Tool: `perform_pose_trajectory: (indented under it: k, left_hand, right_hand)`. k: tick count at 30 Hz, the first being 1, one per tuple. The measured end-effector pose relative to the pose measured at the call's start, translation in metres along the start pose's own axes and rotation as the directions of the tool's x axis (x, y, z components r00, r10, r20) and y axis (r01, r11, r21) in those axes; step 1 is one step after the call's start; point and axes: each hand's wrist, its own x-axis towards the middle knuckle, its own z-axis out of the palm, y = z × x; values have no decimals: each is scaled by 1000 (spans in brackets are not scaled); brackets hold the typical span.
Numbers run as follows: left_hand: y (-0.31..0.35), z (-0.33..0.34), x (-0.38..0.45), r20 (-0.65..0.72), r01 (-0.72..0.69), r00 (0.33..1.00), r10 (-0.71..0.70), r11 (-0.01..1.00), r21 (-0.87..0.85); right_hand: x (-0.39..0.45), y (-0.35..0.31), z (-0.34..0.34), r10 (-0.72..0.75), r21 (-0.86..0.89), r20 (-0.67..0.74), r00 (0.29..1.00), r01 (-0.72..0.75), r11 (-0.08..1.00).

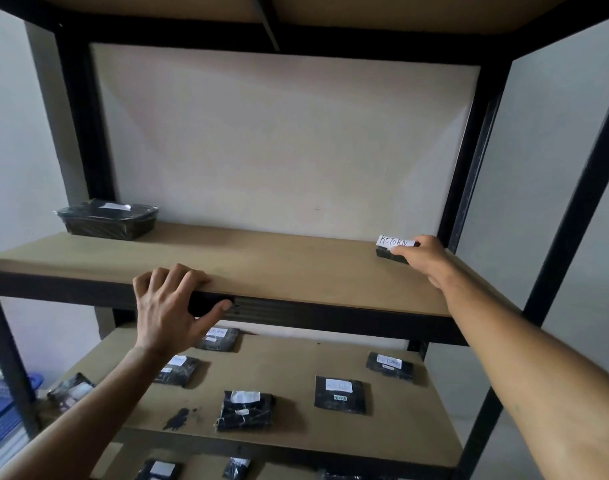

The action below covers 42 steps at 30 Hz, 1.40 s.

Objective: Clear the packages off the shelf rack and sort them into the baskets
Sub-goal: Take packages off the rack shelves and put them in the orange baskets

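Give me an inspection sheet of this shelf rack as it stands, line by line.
Surface: upper shelf board tan, with a dark front rail; lower shelf board has a dark stain.
Job's things: small black package labelled RETURN at the upper shelf's right rear; black wrapped tray at its left rear; six black labelled packages spread flat on the lower shelf, more below.
Clutter: nothing seen.
Grippers: right hand grips the RETURN package; left hand holds the upper shelf's front edge.
Cables: nothing seen.
Surroundings: pale walls; blue objects at lower left, blurred. No baskets in view.
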Motion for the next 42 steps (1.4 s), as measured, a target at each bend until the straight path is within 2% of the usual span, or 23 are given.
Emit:
perform_pose_trajectory:
  k: [5,9,11,14,16,21,24,28,34,38,42]
  left_hand:
    - [-1,2,0,-18,-10,1000,10,1000,10]
    - [-2,1,1,-4,-12,1000,12,1000,-2]
    - [0,-3,3,26,-8,1000,8,1000,-13]
    - [3,-15,7,104,13,995,-7,998,-59]
    - [1,-27,9,164,-3,986,22,993,-115]
    - [-39,-68,-14,293,-139,926,238,936,-322]
    - [-94,-107,-53,358,-100,903,236,928,-359]
    - [-194,-163,-117,507,20,848,155,946,-323]
    - [-334,-243,-213,682,208,729,-61,969,-135]
    - [-403,-286,-265,711,382,654,-257,924,-18]
    - [-451,-317,-320,724,555,542,-426,829,72]
  right_hand:
    - [-7,3,-12,-61,158,39,997,54,986]
    - [-33,-14,-20,-131,345,173,976,65,936]
    - [-54,-27,-23,-180,451,235,955,57,891]
    - [-95,-50,-16,-258,518,284,923,79,852]
    - [-126,-68,-3,-301,556,295,907,93,826]
    - [-209,-113,54,-386,627,320,865,112,771]
    - [-262,-147,104,-420,665,374,827,76,743]
    - [-335,-192,197,-482,666,491,726,44,745]
    - [-423,-228,357,-421,567,608,673,3,824]
    - [-467,-240,449,-363,498,694,622,-50,866]
    - [-495,-237,534,-309,374,808,501,-31,927]
